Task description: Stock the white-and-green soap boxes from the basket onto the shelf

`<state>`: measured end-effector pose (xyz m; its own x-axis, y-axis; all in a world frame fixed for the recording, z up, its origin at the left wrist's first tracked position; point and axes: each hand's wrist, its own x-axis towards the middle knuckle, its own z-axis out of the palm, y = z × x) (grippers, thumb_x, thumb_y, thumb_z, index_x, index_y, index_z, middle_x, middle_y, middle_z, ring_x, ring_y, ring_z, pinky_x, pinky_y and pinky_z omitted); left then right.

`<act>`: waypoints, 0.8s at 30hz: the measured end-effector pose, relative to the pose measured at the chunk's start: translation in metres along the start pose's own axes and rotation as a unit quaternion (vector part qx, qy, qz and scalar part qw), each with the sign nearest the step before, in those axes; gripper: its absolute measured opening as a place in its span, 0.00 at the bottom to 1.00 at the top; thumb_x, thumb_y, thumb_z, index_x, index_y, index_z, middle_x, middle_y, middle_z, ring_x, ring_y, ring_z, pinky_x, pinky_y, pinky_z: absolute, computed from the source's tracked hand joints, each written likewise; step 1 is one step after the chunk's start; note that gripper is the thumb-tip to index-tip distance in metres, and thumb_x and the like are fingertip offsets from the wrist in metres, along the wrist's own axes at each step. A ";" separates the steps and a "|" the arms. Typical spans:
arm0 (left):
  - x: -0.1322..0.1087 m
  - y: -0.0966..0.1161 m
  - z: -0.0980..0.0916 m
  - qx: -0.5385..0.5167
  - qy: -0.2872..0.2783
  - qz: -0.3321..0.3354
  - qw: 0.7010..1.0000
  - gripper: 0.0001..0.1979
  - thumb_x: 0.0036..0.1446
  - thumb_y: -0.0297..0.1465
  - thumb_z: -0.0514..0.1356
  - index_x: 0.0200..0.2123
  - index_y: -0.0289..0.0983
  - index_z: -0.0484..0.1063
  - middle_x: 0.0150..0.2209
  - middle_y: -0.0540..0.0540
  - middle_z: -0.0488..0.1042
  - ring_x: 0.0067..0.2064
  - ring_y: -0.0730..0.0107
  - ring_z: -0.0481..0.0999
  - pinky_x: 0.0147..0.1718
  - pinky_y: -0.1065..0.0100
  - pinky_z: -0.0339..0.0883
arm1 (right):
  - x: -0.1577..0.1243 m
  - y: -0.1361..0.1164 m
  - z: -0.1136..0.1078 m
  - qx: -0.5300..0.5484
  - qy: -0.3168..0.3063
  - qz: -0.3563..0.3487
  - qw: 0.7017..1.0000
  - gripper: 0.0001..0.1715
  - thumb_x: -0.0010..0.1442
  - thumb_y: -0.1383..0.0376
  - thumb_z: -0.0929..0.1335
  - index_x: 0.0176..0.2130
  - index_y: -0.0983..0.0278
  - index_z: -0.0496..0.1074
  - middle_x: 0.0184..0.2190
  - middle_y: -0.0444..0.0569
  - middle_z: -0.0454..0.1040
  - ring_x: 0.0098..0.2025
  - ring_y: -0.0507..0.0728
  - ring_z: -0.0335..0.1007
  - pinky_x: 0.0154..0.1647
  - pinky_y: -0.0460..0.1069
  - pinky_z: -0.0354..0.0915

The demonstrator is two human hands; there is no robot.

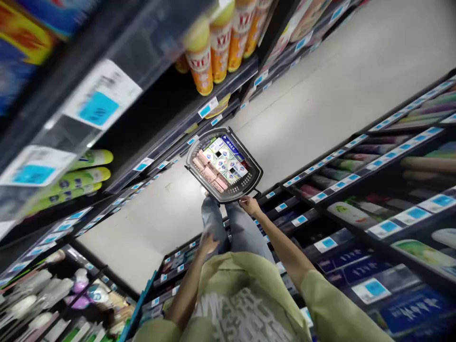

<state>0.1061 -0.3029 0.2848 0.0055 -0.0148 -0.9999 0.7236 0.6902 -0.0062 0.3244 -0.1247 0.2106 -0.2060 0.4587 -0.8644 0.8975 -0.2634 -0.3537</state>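
My right hand (250,205) grips the near right edge of a dark shopping basket (245,187), where a handle end sticks out. The basket is tilted in front of my legs. Inside it lie pink packs (210,172) along the left side and white packages (226,161) with blue and green print. A dark blue strip with white lettering shows along their far edge. My left hand (209,244) hangs by my left thigh, apart from the basket. Motion smears its fingers, so their pose is unclear, and I see nothing in it.
Shelves line both sides of a pale aisle floor (153,223). Orange spray cans (219,47) with yellow caps stand upper left, green-yellow bottles (78,183) below. Blue packages (409,308) sit on the lower right shelf. Brushes (39,294) hang lower left.
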 end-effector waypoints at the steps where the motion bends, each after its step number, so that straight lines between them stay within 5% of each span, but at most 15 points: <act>1: 0.008 0.001 0.002 0.010 -0.005 -0.018 1.000 0.37 0.60 0.39 0.66 0.68 0.31 0.59 0.68 0.20 0.60 0.65 0.35 0.68 0.58 0.47 0.65 | 0.015 0.000 0.005 -0.010 -0.006 0.001 1.000 0.15 0.64 0.67 0.68 0.50 0.64 0.78 0.46 0.55 0.83 0.48 0.61 0.81 0.51 0.49 0.70; 5: 0.041 0.004 0.008 0.048 -0.010 -0.082 0.995 0.56 0.50 0.40 0.72 0.72 0.34 0.44 0.68 0.13 0.54 0.62 0.24 0.69 0.52 0.43 0.67 | 0.082 -0.008 0.033 -0.046 -0.026 -0.007 0.999 0.17 0.65 0.68 0.68 0.53 0.66 0.76 0.50 0.61 0.81 0.53 0.64 0.78 0.55 0.52 0.68; 13: 0.083 0.010 0.002 0.084 0.094 -0.136 0.983 0.65 0.45 0.42 0.72 0.73 0.37 0.30 0.64 0.19 0.58 0.60 0.29 0.70 0.52 0.43 0.69 | 0.201 -0.022 0.093 -0.051 -0.022 -0.024 0.998 0.30 0.72 0.58 0.64 0.67 0.68 0.60 0.56 0.66 0.76 0.57 0.66 0.75 0.58 0.55 0.67; 24: 0.087 0.003 -0.009 0.107 0.098 -0.149 0.978 0.66 0.41 0.44 0.72 0.73 0.39 0.33 0.65 0.22 0.56 0.59 0.33 0.70 0.52 0.45 0.71 | 0.223 -0.004 0.128 -0.043 -0.009 -0.009 0.999 0.28 0.70 0.63 0.65 0.66 0.68 0.61 0.58 0.64 0.74 0.58 0.66 0.73 0.58 0.54 0.67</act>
<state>0.1028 -0.2953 0.1976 -0.3450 -0.0382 -0.9378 0.8014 0.5082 -0.3155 0.2250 -0.1300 -0.0269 -0.2284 0.4469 -0.8649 0.9239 -0.1807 -0.3373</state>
